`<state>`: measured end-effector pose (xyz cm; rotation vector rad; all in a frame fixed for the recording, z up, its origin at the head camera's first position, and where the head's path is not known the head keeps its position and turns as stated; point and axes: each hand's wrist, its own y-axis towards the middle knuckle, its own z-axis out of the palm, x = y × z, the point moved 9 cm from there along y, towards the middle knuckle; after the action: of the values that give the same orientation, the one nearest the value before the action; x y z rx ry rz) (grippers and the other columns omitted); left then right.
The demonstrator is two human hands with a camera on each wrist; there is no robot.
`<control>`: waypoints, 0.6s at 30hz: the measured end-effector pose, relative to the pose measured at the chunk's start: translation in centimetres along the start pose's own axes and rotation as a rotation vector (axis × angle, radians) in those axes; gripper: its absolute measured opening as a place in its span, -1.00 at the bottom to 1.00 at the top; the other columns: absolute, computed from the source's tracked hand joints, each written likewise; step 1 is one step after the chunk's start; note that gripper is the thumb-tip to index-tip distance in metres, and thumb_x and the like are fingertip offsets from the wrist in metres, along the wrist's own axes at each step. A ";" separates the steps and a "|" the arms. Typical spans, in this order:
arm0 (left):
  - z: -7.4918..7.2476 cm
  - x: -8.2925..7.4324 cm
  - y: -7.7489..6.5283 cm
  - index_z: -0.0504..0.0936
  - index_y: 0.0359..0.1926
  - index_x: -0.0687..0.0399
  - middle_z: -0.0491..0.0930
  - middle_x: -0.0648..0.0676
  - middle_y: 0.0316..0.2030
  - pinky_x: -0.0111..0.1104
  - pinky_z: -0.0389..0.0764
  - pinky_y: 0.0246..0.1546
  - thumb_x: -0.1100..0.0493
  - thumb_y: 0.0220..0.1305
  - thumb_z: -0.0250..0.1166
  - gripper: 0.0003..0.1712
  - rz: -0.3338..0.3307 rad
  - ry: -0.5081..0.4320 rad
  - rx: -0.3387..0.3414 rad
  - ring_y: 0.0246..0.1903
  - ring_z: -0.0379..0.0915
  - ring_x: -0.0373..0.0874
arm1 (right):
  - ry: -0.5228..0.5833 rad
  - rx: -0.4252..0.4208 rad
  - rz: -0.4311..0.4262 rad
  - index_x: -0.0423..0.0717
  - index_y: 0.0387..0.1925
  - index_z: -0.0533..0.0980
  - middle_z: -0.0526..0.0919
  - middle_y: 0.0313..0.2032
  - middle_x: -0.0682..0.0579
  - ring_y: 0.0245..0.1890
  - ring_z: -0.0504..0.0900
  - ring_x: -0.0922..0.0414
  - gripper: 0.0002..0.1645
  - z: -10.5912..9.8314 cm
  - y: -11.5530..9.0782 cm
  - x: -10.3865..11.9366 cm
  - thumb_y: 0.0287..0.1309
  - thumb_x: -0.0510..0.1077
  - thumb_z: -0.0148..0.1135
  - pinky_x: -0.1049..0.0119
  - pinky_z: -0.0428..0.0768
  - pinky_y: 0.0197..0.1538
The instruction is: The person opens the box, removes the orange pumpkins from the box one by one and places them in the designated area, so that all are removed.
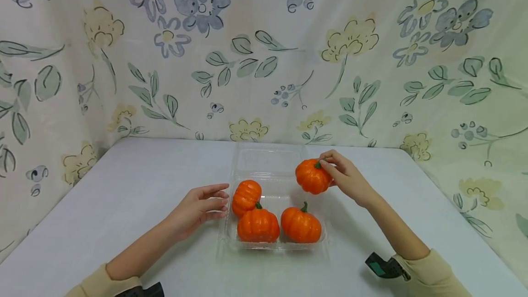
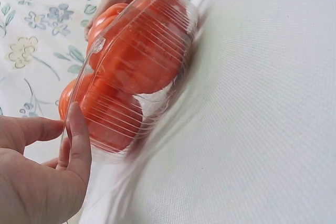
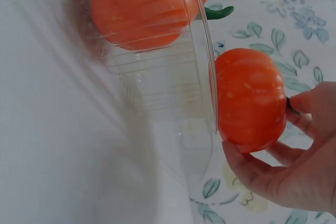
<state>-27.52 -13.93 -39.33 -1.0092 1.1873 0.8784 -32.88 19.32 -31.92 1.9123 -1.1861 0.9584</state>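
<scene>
A white table (image 1: 144,187) spreads out before me. Closest to me are my beige sleeves (image 1: 433,276); a black device (image 1: 385,267) is worn at my right wrist and another dark one (image 1: 142,290) at my left.

A little farther on sits a clear plastic container (image 1: 284,245), its open side up. In its near half I see two orange pumpkins side by side: the front left pumpkin (image 1: 258,226), and the front right pumpkin (image 1: 301,226), whose green stem points up.

My left hand (image 1: 204,203) is beside the container, fingers parted and loosely extended, their tips at its left rim. Just inside that rim, behind the front left one and touching it, lies the rear left pumpkin (image 1: 246,197), tilted over.

On the other side, my right hand (image 1: 346,178) holds a fourth pumpkin, the lifted pumpkin (image 1: 313,176), pinched at its stem and side, above the right rear part of the container. I cannot tell whether it touches the rim.

Beyond that, the clear lid (image 1: 270,159) lies folded back on the table. Behind everything hangs a pale cloth (image 1: 255,13) printed with blue and yellow flowers and green leaves.
</scene>
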 end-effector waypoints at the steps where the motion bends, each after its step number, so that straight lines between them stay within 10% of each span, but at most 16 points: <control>1: 0.0 0.0 0.0 0.21 0.55 0.44 0.52 0.09 -0.01 -0.38 0.76 -0.03 0.28 0.54 0.19 -0.31 0.000 0.001 0.000 -0.15 0.59 -0.16 | 0.003 -0.004 0.004 -0.31 0.19 0.39 0.53 0.17 -0.38 -0.12 0.67 -0.04 -0.66 -0.1 0.0 -0.1 0.65 -0.12 -0.01 0.31 0.75 -0.12; 18: 0.0 -0.1 0.0 0.20 0.56 0.43 0.53 0.08 -0.01 -0.39 0.76 -0.03 0.26 0.55 0.19 -0.31 -0.002 0.008 0.009 -0.14 0.60 -0.18 | 0.002 -0.067 -0.047 -0.30 0.14 0.41 0.53 0.26 -0.37 0.04 0.66 -0.18 -0.74 0.1 0.3 0.0 0.57 -0.21 0.11 0.43 0.70 -0.03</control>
<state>-27.48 -13.90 -39.26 -1.0075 1.1961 0.8675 -33.10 19.15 -31.88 1.8779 -1.1526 0.8842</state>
